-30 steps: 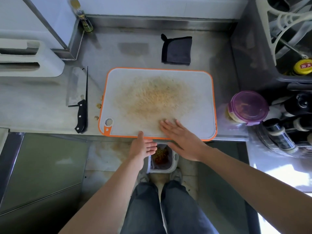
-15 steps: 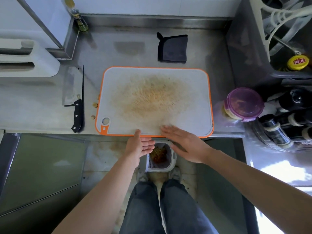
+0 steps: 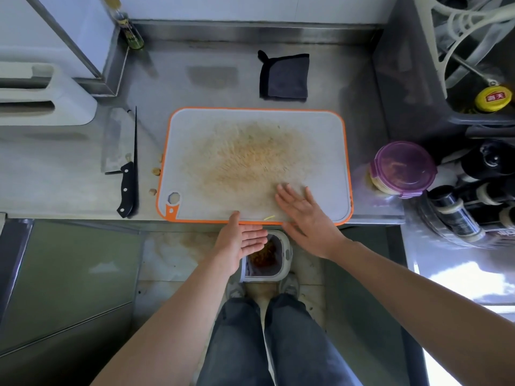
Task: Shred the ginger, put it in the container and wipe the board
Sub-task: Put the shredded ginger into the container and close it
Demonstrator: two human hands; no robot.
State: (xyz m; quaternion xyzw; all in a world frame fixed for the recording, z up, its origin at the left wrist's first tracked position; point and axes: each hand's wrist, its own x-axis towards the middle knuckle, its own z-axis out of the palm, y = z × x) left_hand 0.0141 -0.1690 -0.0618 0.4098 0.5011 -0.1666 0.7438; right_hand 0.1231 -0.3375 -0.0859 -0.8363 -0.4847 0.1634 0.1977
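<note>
A white cutting board [image 3: 195, 135] with an orange rim lies on the steel counter, stained tan in the middle. My right hand [image 3: 303, 215] lies flat with straight fingers on the board's near right part. My left hand [image 3: 239, 240] is cupped, palm up, just below the board's front edge, holding nothing I can see. A thin yellow ginger shred [image 3: 269, 217] sits at that edge between the hands. A round container [image 3: 404, 168] with a purple lid stands right of the board. A dark folded cloth [image 3: 284, 76] lies behind the board.
A cleaver [image 3: 122, 151] with a black handle lies left of the board, with small ginger scraps [image 3: 156, 171] beside it. A bin [image 3: 284, 254] with brownish waste stands on the floor under my hands. Bottles [image 3: 457, 213] and a dish rack [image 3: 473, 51] crowd the right side.
My right hand has slid back up onto the board after reaching its front edge. My left hand has stayed cupped below the edge.
</note>
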